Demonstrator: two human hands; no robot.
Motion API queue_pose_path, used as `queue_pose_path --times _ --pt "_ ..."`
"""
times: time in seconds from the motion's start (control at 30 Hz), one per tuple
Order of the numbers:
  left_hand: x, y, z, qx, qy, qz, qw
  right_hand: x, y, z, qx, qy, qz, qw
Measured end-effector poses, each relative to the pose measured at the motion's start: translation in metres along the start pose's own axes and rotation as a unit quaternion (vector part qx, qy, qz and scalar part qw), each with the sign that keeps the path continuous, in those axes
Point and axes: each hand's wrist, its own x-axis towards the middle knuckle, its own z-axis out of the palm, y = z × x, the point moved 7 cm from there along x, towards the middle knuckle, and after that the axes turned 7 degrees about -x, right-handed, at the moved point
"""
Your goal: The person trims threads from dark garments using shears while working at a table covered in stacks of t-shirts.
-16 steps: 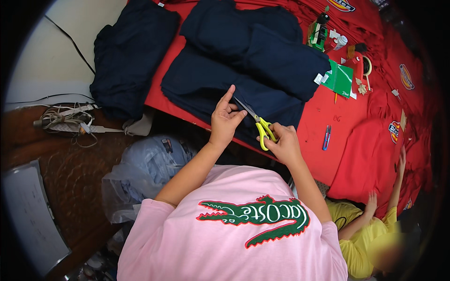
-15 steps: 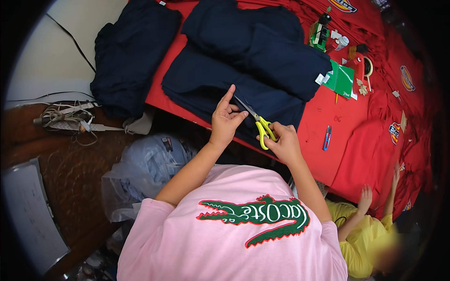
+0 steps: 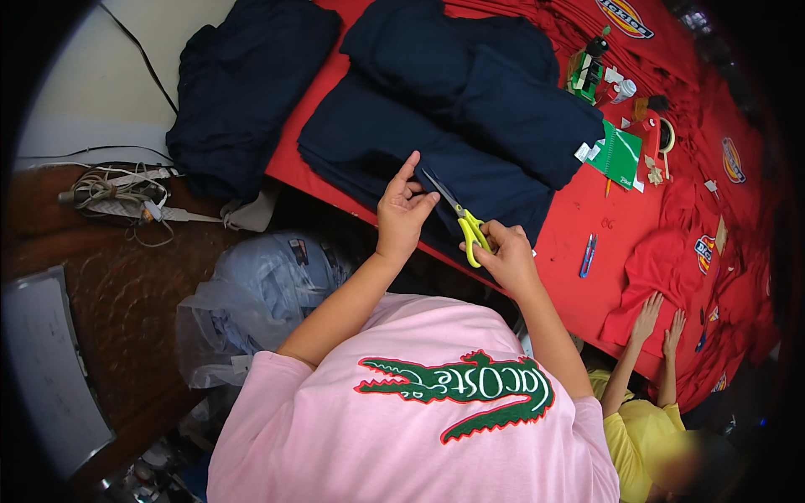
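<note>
One slip by the right hand (image 3: 510, 256), its grip closed round the yellow-handled scissors (image 3: 466, 220) by the navy garments (image 3: 453, 109), could nick the loosely spread left hand (image 3: 399, 210) just beside the blades (image 3: 443, 190).

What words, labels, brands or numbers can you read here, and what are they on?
I don't copy out wording or brands; by item:
Pink shirt: white letters on a green animal-shaped patch.
Red garments: lettered badges.
Green notebook: small white script.
White tags by the navy fabric: too small to read.
Red table: dark scrawl, unclear.
Scissors: none visible.
</note>
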Motion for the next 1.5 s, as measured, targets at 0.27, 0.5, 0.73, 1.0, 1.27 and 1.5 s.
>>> queue_pose_path --times 0.27,0.5,0.73,1.0,1.27,1.5 --pt "-0.003 0.001 -0.006 -0.026 -0.028 -0.008 0.999 0.015 -0.001 0.006 -0.008 -0.024 -0.006 1.000" --pt "0.008 -0.002 -0.022 0.013 0.049 0.017 0.999 0.010 0.007 0.013 -0.003 -0.055 0.031 0.998" --pt "0.002 0.008 -0.013 -0.027 0.003 -0.013 1.000 0.024 -0.016 0.008 -0.013 -0.025 -0.030 0.999" --pt "-0.002 0.008 -0.021 -0.057 0.028 -0.020 0.998 0.021 -0.001 0.022 -0.033 -0.039 -0.007 0.999" --pt "-0.048 -0.058 -0.064 -0.045 0.084 -0.102 0.990 0.059 -0.050 -0.040 0.503 -0.020 0.015 0.864" --pt "-0.031 0.025 -0.082 -0.029 0.132 -0.113 0.984 0.075 -0.166 -0.138 0.698 -0.040 -0.161 0.697"
